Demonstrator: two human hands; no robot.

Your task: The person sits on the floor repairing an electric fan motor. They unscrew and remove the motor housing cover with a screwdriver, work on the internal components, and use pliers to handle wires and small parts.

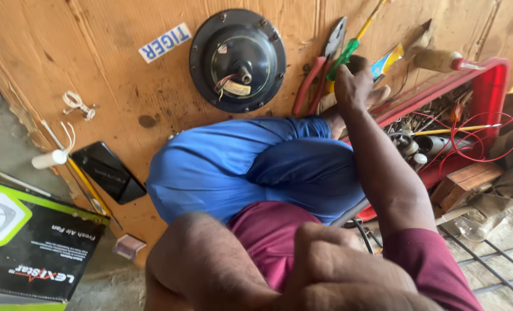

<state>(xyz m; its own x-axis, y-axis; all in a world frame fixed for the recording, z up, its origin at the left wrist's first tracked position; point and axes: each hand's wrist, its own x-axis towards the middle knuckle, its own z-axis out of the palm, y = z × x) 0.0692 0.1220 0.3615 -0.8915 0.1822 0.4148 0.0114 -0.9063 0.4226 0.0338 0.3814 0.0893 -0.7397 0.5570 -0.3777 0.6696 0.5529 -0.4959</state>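
Our right hand [353, 86] reaches far and closes on a green-handled screwdriver [344, 57] beside red pliers [320, 69]; our left hand [337, 265] rests near, fisted, holding nothing we can see.

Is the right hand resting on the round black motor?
No, the right hand is at the red-handled pliers beside the motor, apart from it.

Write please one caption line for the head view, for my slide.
Seated on cardboard, a person's right hand reaches a green-handled screwdriver beside red pliers, near a black fan motor.
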